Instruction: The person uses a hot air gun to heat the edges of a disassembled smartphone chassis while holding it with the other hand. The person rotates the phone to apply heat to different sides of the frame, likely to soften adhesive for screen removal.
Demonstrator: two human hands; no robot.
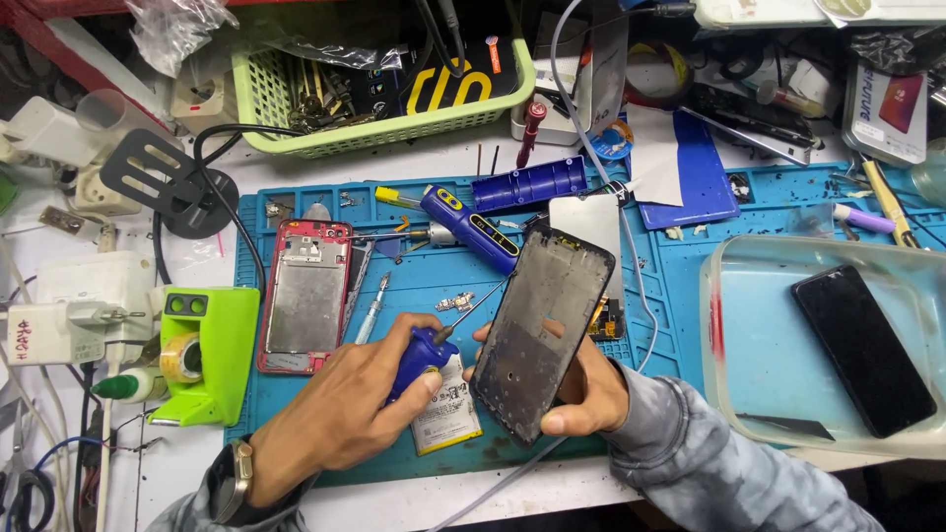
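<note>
The person's left hand [340,414] is closed tightly around the blue handle of a small precision screwdriver [426,357], whose thin metal shaft slants up and right toward the edge of a dark, dusty rectangular phone frame [544,330]. The right hand [581,389] holds that phone frame from behind and below, thumb pressed on its lower edge and fingers wrapped at the back, so the frame stands tilted above the blue silicone work mat [680,296]. The screwdriver tip sits just beside the frame's left edge; whether it touches cannot be told.

Under the two hands a flat white phone battery [445,414] lies on the mat, partly covered by the left thumb and the frame. To the left lies a red phone housing with a bare silver inner plate [305,296], and beside it a slim silver tool [372,307]. Behind the frame rest a blue electric screwdriver with a yellow tip [463,222] and an open dark-blue plastic case [529,184]. A grey cable [631,246] runs down across the mat past the frame's right side. At the right stands a clear plastic tray [729,394] holding a black phone screen [864,350]. A bright green holder with a tape roll [205,350] stands at the mat's left edge, and a pale green plastic basket [266,94] of parts sits at the back.
</note>
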